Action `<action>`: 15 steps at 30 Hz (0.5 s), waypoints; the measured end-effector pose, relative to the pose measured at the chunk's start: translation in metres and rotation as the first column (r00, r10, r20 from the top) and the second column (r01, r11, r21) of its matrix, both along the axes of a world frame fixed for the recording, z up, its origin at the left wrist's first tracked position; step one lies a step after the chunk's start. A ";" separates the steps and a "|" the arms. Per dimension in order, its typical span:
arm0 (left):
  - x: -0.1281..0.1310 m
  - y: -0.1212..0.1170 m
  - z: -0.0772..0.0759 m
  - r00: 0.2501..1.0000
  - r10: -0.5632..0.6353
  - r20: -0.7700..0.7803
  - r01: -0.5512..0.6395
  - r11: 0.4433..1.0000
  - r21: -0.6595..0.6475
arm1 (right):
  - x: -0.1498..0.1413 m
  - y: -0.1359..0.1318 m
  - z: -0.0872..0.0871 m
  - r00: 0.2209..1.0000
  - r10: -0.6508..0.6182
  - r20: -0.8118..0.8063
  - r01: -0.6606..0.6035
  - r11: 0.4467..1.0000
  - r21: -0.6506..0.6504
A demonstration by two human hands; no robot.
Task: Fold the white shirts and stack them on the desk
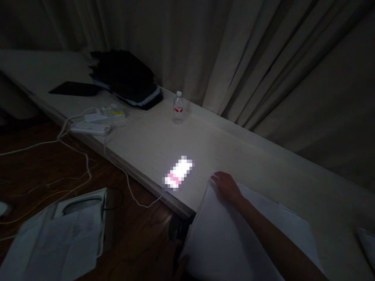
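Large white sheets (222,234), too dim to tell paper from cloth, lie on the desk and reach over its front edge. My right hand (228,189) is at their far left corner, its thumb and fingers pinched together on it. Low in the picture, my left hand (183,263) is mostly in shadow, with a finger or thumb over the sheets' left edge. Just left of the sheets, a lit phone (178,172) lies on the desk with a white cable (140,205) running from its near end.
The long white desk (205,132) runs along grey curtains (187,47). A clear bottle (178,109) stands upright near the back. Farther left are a dark pile (123,74), a flat black item (74,89) and white power strips (92,128). Cables and a paper-covered box (67,230) lie below.
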State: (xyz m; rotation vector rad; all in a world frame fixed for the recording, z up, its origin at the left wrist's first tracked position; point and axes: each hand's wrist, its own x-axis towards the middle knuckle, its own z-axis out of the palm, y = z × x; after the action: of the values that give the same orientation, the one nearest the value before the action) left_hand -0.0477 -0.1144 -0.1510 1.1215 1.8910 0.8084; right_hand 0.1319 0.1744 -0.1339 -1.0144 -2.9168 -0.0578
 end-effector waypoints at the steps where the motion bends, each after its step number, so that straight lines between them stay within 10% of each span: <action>1: 0.001 0.002 -0.003 1.000 -0.011 0.007 0.011 1.000 0.001 | -0.008 -0.006 0.000 0.996 0.084 -0.007 -0.084 0.996 -0.022; 5: 0.007 0.014 -0.014 0.996 -0.080 0.044 0.079 0.996 0.034 | -0.032 -0.022 -0.001 0.959 0.284 0.001 -0.283 0.955 -0.086; 15: 0.001 0.026 -0.003 0.988 -0.129 0.083 0.123 0.989 0.077 | -0.035 -0.017 -0.002 0.962 0.261 0.086 -0.251 0.961 -0.113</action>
State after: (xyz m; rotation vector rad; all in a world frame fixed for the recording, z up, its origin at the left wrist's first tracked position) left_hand -0.0464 -0.0887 -0.1541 1.2166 1.7131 0.8458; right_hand 0.0974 0.1570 -0.1355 -0.6525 -3.1449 0.0520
